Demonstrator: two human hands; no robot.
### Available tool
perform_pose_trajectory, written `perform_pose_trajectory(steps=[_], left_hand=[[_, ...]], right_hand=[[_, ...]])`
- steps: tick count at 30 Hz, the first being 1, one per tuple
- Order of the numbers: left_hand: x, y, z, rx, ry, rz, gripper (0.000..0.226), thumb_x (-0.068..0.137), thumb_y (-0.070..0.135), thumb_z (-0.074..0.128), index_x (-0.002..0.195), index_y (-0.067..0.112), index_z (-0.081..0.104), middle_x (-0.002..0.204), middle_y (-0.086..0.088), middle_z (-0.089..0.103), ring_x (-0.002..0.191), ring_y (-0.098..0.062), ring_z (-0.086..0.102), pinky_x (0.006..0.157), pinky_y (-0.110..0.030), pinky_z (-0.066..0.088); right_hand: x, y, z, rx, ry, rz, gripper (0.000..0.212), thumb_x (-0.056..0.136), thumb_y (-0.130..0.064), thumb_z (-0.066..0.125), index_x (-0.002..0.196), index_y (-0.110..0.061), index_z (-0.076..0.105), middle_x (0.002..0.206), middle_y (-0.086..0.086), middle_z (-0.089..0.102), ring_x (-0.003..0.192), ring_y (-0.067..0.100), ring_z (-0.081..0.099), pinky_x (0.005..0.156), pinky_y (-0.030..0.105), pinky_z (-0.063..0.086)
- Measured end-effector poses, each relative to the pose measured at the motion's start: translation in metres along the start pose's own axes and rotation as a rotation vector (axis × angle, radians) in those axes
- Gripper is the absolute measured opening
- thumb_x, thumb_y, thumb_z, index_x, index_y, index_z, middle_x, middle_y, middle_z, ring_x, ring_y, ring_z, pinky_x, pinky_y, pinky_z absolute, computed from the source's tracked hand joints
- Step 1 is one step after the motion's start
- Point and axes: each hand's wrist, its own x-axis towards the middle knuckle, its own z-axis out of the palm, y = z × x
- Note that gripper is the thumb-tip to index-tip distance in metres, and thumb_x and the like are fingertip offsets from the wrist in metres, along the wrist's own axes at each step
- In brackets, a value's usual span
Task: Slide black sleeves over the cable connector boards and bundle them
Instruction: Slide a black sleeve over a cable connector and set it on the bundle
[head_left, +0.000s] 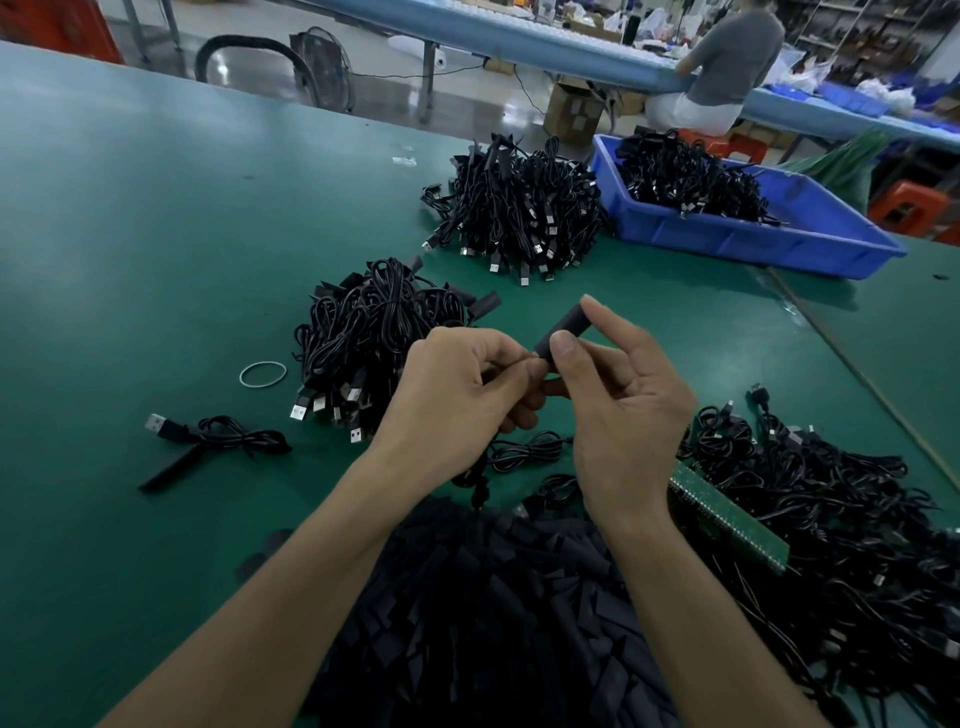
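My right hand (618, 410) pinches a black sleeve (563, 328) between thumb and forefinger, tilted up to the right. My left hand (467, 389) grips the cable end at the sleeve's lower opening; the connector board itself is hidden by my fingers. The cable (524, 452) hangs down from my hands. A heap of loose black sleeves (493, 613) lies in front of me. Unsleeved cables (831, 499) with a green board strip (727, 514) lie at the right.
A pile of sleeved cables (374, 332) sits just beyond my hands, a bundled pile (519, 208) farther back. A blue bin (753, 234) holds more cables. A rubber band (263, 373) and one finished cable (208, 441) lie left. A person sits at the far bench.
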Motion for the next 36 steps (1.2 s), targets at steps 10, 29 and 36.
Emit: perform_pose_trajectory(steps=[10,29,36], left_hand=[[0.000,0.004,-0.004,-0.043,0.014,-0.009,0.013,0.096,0.017,0.068,0.086,0.015,0.075,0.069,0.001,0.074,0.061,-0.012,0.072,0.057,-0.018,0.054],[0.009,0.007,-0.035,0.132,0.112,0.018,0.010,0.087,0.026,0.075,0.092,0.034,0.070,0.075,0.016,0.071,0.063,0.005,0.062,0.059,-0.011,0.049],[0.020,-0.013,-0.053,0.179,0.571,-0.045,0.039,0.091,0.022,0.074,0.130,0.019,0.067,0.099,0.011,0.071,0.088,-0.009,0.072,0.092,-0.038,0.058]], right_hand=[[0.003,-0.003,0.001,-0.012,-0.112,0.058,0.031,0.092,-0.017,0.071,0.115,-0.033,0.058,0.083,-0.009,0.077,0.080,0.011,0.074,0.079,0.029,0.059],[0.022,-0.011,-0.001,-0.001,-0.126,0.149,0.051,0.097,-0.023,0.063,0.144,-0.024,0.044,0.086,-0.004,0.077,0.081,0.011,0.074,0.073,0.022,0.058],[-0.008,0.022,-0.001,-0.771,-0.813,0.203,0.023,0.090,-0.031,0.073,0.112,-0.024,0.071,0.101,-0.009,0.072,0.091,0.005,0.067,0.084,0.025,0.054]])
